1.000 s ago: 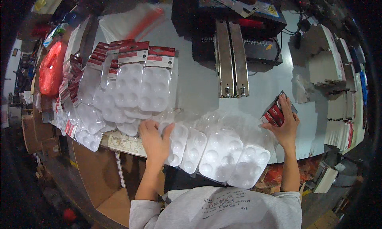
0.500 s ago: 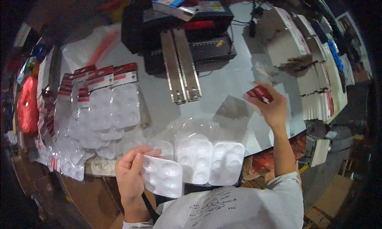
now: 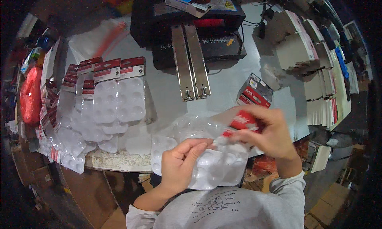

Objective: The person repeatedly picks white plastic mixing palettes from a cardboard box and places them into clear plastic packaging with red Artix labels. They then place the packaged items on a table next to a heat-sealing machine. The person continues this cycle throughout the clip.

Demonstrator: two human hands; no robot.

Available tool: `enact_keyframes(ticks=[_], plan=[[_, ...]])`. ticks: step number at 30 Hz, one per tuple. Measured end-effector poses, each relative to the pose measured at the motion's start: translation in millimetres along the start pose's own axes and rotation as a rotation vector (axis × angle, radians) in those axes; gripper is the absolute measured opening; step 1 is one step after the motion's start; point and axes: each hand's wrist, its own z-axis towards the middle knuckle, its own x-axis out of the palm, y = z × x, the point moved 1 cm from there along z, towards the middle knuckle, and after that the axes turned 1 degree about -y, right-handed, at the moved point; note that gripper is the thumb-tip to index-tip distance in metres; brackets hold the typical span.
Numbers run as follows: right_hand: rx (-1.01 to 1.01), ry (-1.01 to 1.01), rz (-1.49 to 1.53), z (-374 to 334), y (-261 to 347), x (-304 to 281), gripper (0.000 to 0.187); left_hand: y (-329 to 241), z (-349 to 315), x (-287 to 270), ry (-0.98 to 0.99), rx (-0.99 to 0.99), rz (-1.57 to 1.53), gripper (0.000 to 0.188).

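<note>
Head view shows the left hand (image 3: 181, 165) gripping a white plastic palette tray (image 3: 217, 171) at the table's (image 3: 230, 84) near edge, while the right hand (image 3: 268, 133) pinches a red header card (image 3: 244, 121) onto it

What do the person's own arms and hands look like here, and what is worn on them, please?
Both hands, left hand and right hand, are bare: no gloves, and no rings or watch that I can make out. The forearms are uncovered; light grey sleeves are pushed up towards the elbows. They belong to a grey top with small dark print.
</note>
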Motion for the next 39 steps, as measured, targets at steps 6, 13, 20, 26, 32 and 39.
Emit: enact_keyframes(ticks=[6,13,20,26,32,39], plan=[[0.026,0.108,-0.074,14,9,26,0.034,5,-1,-3,-0.106,0.137,0.1,0.016],[-0.113,0.208,-0.105,18,9,29,0.032,7,0,-8,-0.12,0.192,0.216,0.014],[-0.214,0.108,-0.199,21,0,22,0.035,13,1,-8,-0.145,0.221,0.228,0.013],[0.414,0.386,0.175,6,-24,7,0.026,22,8,-16,-0.39,0.243,0.001,0.014],[0.487,0.445,0.543,-11,-35,20,0.019,29,0,-16,-0.354,0.182,-0.023,0.018],[0.559,0.216,0.69,19,-51,46,0.014,42,40,-15,-0.415,0.094,-0.024,0.026]])
